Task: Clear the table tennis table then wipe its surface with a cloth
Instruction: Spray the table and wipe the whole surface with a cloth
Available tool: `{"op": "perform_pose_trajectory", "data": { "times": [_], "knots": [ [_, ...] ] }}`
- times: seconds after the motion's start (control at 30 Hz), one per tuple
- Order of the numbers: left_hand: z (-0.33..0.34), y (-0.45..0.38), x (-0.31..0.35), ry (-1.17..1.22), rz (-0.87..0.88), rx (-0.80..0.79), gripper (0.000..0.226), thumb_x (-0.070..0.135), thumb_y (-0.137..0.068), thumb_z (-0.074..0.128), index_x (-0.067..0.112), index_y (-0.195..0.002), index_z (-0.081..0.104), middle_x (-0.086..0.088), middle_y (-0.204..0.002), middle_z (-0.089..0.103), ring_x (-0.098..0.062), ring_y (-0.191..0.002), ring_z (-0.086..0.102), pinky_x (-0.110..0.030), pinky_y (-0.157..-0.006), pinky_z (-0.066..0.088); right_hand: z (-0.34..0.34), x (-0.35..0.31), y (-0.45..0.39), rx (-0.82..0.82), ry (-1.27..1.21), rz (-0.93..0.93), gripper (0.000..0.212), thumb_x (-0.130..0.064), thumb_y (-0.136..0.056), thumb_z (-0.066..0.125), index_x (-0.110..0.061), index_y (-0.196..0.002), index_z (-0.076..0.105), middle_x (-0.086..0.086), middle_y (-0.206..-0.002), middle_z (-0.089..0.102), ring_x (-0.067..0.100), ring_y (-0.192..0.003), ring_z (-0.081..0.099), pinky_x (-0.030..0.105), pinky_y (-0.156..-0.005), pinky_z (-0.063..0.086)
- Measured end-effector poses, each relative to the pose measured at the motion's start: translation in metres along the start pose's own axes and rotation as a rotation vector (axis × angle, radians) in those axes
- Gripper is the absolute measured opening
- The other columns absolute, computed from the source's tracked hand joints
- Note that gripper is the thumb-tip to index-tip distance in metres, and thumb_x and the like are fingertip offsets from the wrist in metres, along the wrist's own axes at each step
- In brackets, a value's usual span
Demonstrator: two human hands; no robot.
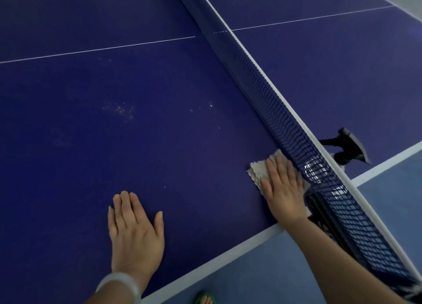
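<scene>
The left hand (134, 233) lies flat, fingers straight and together, thumb spread, well apart from the net (269, 93). The right hand (283, 187) lies flat with straight fingers just beside the net, forearm reaching in from lower right.

cloth (259, 170) on table (159, 86) — beside net (262, 82) | right hand (282, 186) on cloth | left hand (134, 230) left

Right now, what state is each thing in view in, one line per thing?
Right hand: flat, fingers straight, pressing the cloth beside the net.
Cloth: crumpled, on the table under the right hand.
Left hand: flat, resting on the bare table.
Table: nothing loose on it in view, pale specks left mid-surface.
Net: up, stretched across the table.
Net clamp: fastened at the table edge.
</scene>
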State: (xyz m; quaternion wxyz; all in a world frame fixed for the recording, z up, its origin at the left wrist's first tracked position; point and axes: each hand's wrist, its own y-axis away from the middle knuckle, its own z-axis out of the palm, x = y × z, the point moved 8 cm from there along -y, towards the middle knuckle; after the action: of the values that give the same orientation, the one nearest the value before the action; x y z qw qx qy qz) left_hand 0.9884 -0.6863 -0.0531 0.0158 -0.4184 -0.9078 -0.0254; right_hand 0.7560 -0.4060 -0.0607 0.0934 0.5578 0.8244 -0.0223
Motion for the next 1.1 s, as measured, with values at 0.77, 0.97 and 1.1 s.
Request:
{"op": "perform_pose_trajectory", "data": {
  "times": [0.77,0.97,1.1],
  "knots": [
    [-0.001,-0.002,-0.001,0.019,-0.025,-0.023,0.076,0.048,-0.097,0.015,-0.008,-0.147,0.025,-0.026,-0.154,0.026,-0.037,-0.146,0.020,-0.051,-0.119,0.017,0.029,-0.168,0.092,-0.005,0.047,-0.463,0.057,-0.045,-0.102,0.024,-0.025,-0.155,0.019,-0.001,-0.163,0.010,0.024,-0.150,0.005,0.048,-0.118,0.007],
    [0.000,-0.001,-0.002,0.041,-0.021,-0.017,0.074,0.047,-0.099,0.010,-0.008,-0.146,0.024,-0.025,-0.154,0.026,-0.036,-0.145,0.021,-0.051,-0.118,0.018,0.010,-0.018,0.062,0.086,0.059,0.218,0.066,-0.050,-0.097,0.013,-0.018,-0.154,0.022,0.004,-0.163,0.007,0.034,-0.148,0.011,0.055,-0.118,0.009],
    [-0.001,-0.002,-0.001,0.056,-0.027,-0.019,0.074,0.047,-0.099,0.009,-0.007,-0.147,0.024,-0.025,-0.155,0.024,-0.036,-0.146,0.019,-0.051,-0.118,0.021,0.018,-0.094,0.075,0.081,0.029,0.125,0.064,-0.044,-0.096,0.022,-0.015,-0.152,0.028,0.013,-0.160,0.020,0.042,-0.145,0.017,0.057,-0.118,0.009]
  ]
}}
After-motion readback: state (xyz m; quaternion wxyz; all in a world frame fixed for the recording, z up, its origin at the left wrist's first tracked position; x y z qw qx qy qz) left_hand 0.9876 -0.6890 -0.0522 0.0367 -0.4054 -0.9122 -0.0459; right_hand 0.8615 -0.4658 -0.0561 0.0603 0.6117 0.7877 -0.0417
